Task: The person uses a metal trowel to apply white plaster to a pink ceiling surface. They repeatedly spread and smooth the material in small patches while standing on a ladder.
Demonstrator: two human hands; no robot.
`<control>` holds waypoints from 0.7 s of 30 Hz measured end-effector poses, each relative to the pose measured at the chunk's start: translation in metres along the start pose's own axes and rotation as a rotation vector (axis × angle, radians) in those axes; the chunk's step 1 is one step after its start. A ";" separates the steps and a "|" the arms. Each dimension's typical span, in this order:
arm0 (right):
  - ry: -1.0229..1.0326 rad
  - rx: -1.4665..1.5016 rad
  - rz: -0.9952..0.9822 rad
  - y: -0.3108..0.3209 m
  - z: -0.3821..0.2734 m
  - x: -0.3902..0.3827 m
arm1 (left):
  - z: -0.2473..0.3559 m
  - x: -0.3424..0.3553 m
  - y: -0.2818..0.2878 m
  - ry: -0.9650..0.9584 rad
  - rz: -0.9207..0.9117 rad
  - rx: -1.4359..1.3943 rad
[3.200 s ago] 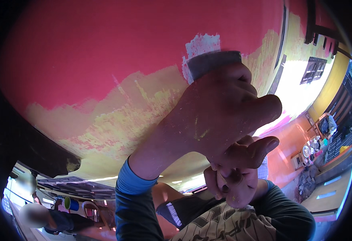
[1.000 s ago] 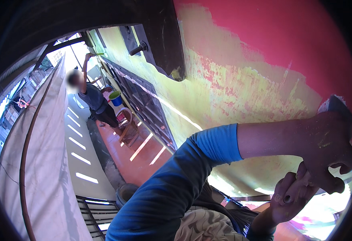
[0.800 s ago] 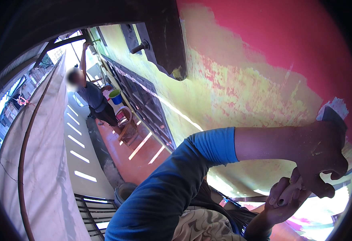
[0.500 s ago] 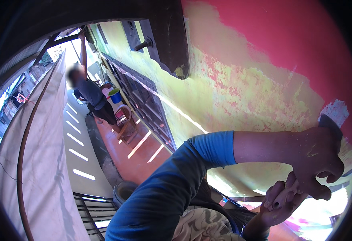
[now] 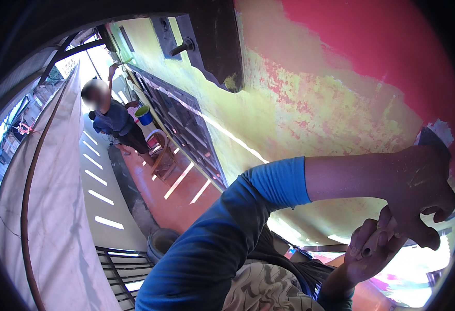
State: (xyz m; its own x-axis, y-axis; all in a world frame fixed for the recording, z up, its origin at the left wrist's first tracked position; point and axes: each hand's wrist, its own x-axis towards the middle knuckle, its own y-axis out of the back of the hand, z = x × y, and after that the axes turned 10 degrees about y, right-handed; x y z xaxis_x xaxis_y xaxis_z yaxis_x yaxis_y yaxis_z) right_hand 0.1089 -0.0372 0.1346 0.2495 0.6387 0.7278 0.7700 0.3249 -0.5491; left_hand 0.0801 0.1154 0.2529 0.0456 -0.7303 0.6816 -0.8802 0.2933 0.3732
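A scraper with a dark, flat blade (image 5: 431,139) is against the wall at the far right. My left hand (image 5: 422,181) lies over the blade's lower part, its fingers curled and the thumb held apart. Just below it, my right hand (image 5: 377,256) has its fingers wrapped round the scraper's pale handle, whose end shows a dark hole. The painted wall (image 5: 315,114) beside them has worn yellow-green, beige and bright pink areas, with a pale patch next to the blade. My left arm, in a blue sleeve, hides part of the wall below.
Farther back at left, another person (image 5: 116,119) reaches up to the wall beside a blue bucket (image 5: 144,116) and a wooden chair (image 5: 162,155). A barred window (image 5: 186,124) runs along the wall. A bolt (image 5: 182,47) juts from a dark beam. A pale sheet (image 5: 51,181) hangs at left.
Both my hands have shifted slightly right and up in the picture with the scraper. The other person's raised arm is lower, with a green thing now at the hand. The view has tilted a little.
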 end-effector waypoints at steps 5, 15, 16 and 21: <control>0.007 0.126 -0.026 -0.002 0.002 0.007 | 0.023 0.005 0.004 0.541 -0.159 0.079; -0.111 -0.107 0.002 0.009 -0.005 -0.002 | 0.030 0.018 0.015 0.688 -0.111 0.024; -0.065 -0.138 -0.132 0.011 -0.006 0.003 | 0.030 0.019 0.017 0.737 -0.100 0.011; -0.042 -0.078 -0.200 0.008 -0.008 0.006 | 0.028 0.023 0.016 0.785 -0.033 -0.037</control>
State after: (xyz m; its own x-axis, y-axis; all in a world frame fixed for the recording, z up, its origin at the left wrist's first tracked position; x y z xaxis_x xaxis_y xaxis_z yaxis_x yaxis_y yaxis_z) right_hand 0.1213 -0.0367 0.1381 0.0639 0.5964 0.8002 0.8454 0.3938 -0.3610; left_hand 0.0534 0.0863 0.2570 0.4037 -0.0936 0.9101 -0.8570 0.3096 0.4120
